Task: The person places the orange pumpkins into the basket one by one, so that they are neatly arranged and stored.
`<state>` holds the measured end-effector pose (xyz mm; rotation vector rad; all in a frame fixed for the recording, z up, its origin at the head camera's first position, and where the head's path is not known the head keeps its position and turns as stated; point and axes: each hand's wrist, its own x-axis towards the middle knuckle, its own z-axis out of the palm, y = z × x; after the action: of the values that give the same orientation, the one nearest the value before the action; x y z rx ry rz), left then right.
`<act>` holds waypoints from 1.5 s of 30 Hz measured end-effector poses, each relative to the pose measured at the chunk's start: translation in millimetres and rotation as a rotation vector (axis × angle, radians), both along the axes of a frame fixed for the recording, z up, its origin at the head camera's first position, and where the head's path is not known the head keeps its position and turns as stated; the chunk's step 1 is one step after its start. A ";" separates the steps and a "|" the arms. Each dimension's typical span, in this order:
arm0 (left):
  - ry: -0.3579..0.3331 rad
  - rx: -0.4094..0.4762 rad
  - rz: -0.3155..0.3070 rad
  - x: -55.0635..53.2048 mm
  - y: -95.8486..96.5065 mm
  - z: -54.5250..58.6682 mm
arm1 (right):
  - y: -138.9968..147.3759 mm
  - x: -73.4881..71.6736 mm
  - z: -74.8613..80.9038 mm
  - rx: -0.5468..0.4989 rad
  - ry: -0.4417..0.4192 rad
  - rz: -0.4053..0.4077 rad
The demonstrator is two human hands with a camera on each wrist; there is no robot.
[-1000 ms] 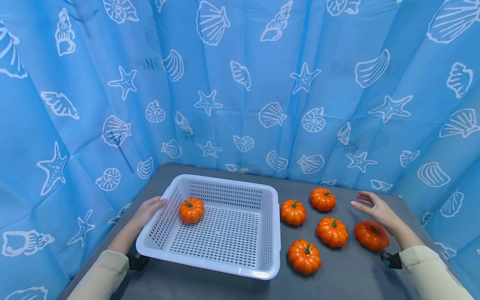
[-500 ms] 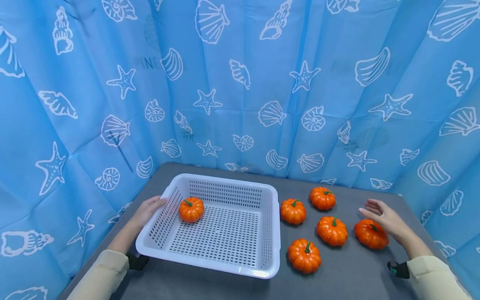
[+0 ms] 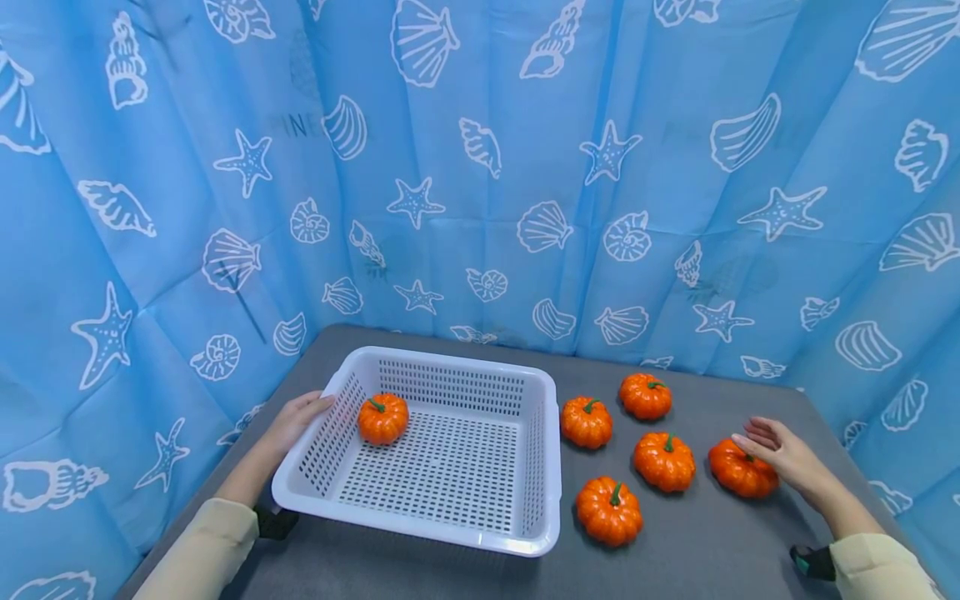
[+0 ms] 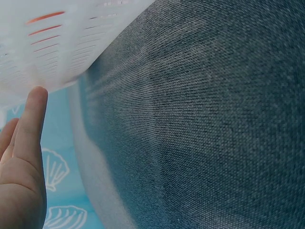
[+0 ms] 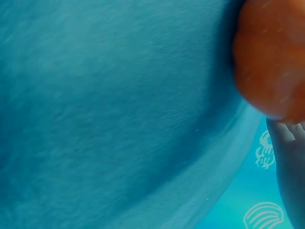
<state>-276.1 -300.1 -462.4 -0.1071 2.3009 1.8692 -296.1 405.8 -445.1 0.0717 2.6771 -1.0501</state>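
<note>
In the head view, my left hand (image 3: 299, 421) is at the left rim of a white perforated plastic basket (image 3: 420, 533), fingertips over the edge. In the left wrist view a straight finger (image 4: 32, 124) meets the basket's outer wall (image 4: 57, 52). One small orange pumpkin (image 3: 383, 419) with a green stem lies inside, toward the left. My right hand (image 3: 786, 454) is at the upper right side of the far-right pumpkin (image 3: 738, 471), fingers loosely curved and thumb overlapping its top. Seen from the right wrist, the pumpkin (image 5: 274, 62) partly hides the fingers.
Several more pumpkins stand on the grey cloth-covered table (image 3: 697, 550) right of the basket: one close to its wall (image 3: 587, 423), one at the back (image 3: 645, 397), one in the middle (image 3: 664, 463), one nearer the front (image 3: 609, 512). A blue shell-patterned curtain (image 3: 480, 208) surrounds the table.
My right hand has moved right and toward the table's front, coming from beyond the far-right pumpkin to its upper right side. Left hand, basket and pumpkins stay in place.
</note>
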 end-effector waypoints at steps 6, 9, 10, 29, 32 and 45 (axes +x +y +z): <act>0.002 0.022 -0.005 1.9 0.6 5.6 | 2.1 3.7 -3.3 0.005 -0.008 -0.010; 0.015 0.002 -0.001 0.6 0.3 4.4 | 5.2 5.5 -5.6 0.012 -0.014 -0.009; 0.018 -0.004 0.004 -1.3 -0.9 1.3 | 6.4 6.1 -6.5 0.014 -0.027 -0.011; 0.022 -0.027 0.025 0.9 1.8 3.1 | 11.2 15.9 -21.8 0.064 -0.089 -0.037; 0.033 -0.029 0.006 1.3 1.1 3.5 | 11.6 16.7 -23.3 0.080 -0.069 -0.020; 0.029 -0.034 0.010 -0.2 1.3 2.3 | 12.7 18.8 -29.2 0.074 -0.003 0.034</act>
<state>-276.4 -298.8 -460.1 -0.0964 2.3554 1.8491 -277.3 418.4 -474.3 0.0426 2.7040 -0.9403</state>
